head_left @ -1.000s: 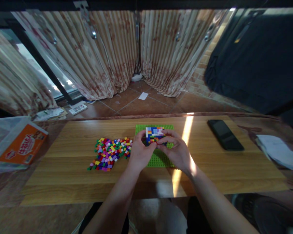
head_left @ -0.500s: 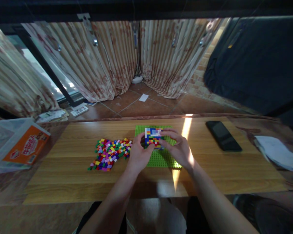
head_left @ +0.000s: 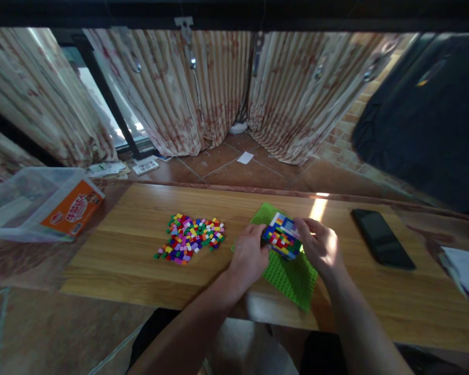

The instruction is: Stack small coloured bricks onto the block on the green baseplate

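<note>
A small block-shaped build of multicoloured toy bricks [head_left: 283, 237] stands over the green studded baseplate [head_left: 289, 278]; whether it is fixed to the plate I cannot tell. My left hand [head_left: 252, 250] grips its left side, thumb toward the near edge. From the right, my right hand [head_left: 320, 245] has thumb and fingers closed on the opposite side. White and blue bricks line the build's far part, with red, yellow and orange ones nearer me. The baseplate sits at a slant, its near corner close to the table's front edge. Fingertips behind the build are hidden.
Loose coloured bricks [head_left: 191, 237] lie spread on the wooden table [head_left: 121, 260] to the left. A black phone [head_left: 383, 238] rests on the right, with white papers [head_left: 467, 271] beyond it. At the far left is a clear plastic bin [head_left: 31, 208] with an orange label.
The baseplate and brick build have turned clockwise to a slant, both hands moving with them. My view has shifted left, so everything appears farther right.
</note>
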### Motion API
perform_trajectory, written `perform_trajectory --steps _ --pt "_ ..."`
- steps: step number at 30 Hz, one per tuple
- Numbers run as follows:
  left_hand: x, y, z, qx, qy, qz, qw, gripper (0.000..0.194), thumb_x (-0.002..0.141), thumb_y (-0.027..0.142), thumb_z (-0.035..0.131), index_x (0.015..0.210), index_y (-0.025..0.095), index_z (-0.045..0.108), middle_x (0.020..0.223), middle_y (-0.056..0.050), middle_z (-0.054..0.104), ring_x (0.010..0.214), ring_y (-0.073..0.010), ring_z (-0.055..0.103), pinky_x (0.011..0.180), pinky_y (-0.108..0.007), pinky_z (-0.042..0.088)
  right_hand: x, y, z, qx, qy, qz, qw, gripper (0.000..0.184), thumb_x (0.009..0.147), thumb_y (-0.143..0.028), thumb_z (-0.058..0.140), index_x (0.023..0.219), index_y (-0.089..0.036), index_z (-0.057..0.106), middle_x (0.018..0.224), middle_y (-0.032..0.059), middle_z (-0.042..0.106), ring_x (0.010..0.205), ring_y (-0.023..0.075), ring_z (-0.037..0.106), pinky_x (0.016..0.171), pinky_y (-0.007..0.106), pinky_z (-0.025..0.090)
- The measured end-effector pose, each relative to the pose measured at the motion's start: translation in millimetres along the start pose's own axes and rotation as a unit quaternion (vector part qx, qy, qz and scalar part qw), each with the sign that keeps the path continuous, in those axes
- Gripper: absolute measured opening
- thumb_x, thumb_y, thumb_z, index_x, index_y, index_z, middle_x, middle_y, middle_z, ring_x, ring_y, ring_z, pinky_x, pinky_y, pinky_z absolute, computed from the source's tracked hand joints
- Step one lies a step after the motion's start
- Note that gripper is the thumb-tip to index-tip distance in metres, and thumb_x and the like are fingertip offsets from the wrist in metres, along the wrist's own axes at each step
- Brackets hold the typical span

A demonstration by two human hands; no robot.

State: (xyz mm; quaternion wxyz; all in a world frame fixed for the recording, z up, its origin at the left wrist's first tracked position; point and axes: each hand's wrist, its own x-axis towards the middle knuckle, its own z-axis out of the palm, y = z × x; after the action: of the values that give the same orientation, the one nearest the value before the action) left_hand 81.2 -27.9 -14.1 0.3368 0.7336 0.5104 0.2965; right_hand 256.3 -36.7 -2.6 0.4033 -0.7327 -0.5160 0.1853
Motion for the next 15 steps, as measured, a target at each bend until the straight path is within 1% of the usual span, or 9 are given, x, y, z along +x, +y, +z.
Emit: perform_trajectory --steps 1,3,5,7,10,15 --pt "0.7 -0.5 2.0 0.016 0.007 -0.003 1.0 0.04 0.078 0.01 0.059 0.118 0.015 0.058 0.114 -0.013 0.064 0.105 -0.0254 0.061 0.095 -0.04 0.049 0.6 0.7 -2.4 -0.01 -0.002 0.009 1.0 0.053 0.084 -0.062 0.05 0.084 -0.014 0.074 0.071 0.0093 0.072 0.066 0.023 0.066 0.056 0.03 0.047" --pt "3.8 -1.9 4.2 0.043 0.025 -0.007 0.999 0.036 0.081 0.011 0.055 0.116 0.014 0.059 0.109 -0.013 0.065 0.101 -0.0244 0.062 0.093 -0.039 0.05 1.7 2.2 -3.7 -0.022 -0.016 0.035 0.999 0.055 0.083 -0.063 0.049 0.087 -0.014 0.074 0.07 0.0094 0.071 0.062 0.0219 0.065 0.053 0.029 0.045" --pt "8.7 -3.5 3.6 0.058 0.042 -0.01 0.997 0.032 0.084 0.01 0.051 0.115 0.014 0.06 0.104 -0.012 0.067 0.099 -0.0234 0.064 0.091 -0.037 0.05 1.3 2.4 -1.2 -0.037 -0.032 0.045 0.998 0.057 0.081 -0.065 0.05 0.095 -0.015 0.074 0.078 0.0105 0.071 0.064 0.0216 0.065 0.055 0.03 0.046" --pt "14.1 -4.8 0.4 0.063 0.051 -0.016 0.997 0.031 0.085 0.01 0.048 0.114 0.014 0.061 0.101 -0.011 0.069 0.097 -0.0228 0.065 0.091 -0.036 0.051 -0.6 0.3 3.3 -0.071 -0.037 0.032 0.996 0.057 0.081 -0.064 0.049 0.098 -0.016 0.074 0.089 0.012 0.071 0.069 0.0223 0.065 0.061 0.032 0.047" --pt "20.0 -6.3 -5.8 0.055 0.048 -0.024 0.997 0.031 0.086 0.011 0.047 0.113 0.014 0.062 0.102 -0.011 0.071 0.096 -0.0225 0.066 0.091 -0.036 0.051 -4.8 -6.9 10.0 -0.124 -0.043 0.017 0.991 0.057 0.084 -0.063 0.043 0.098 -0.016 0.073 0.097 0.0128 0.07 0.074 0.0235 0.065 0.067 0.034 0.047" --pt "23.2 -10.6 -15.5 0.023 0.027 -0.004 0.999 0.033 0.085 0.008 0.045 0.111 0.015 0.064 0.106 -0.009 0.072 0.099 -0.0206 0.067 0.092 -0.033 0.051 -9.3 -20.4 16.9 -0.158 -0.057 0.034 0.985 0.057 0.086 -0.061 0.038 0.103 -0.016 0.071 0.096 0.0125 0.069 0.075 0.0243 0.064 0.067 0.035 0.046"
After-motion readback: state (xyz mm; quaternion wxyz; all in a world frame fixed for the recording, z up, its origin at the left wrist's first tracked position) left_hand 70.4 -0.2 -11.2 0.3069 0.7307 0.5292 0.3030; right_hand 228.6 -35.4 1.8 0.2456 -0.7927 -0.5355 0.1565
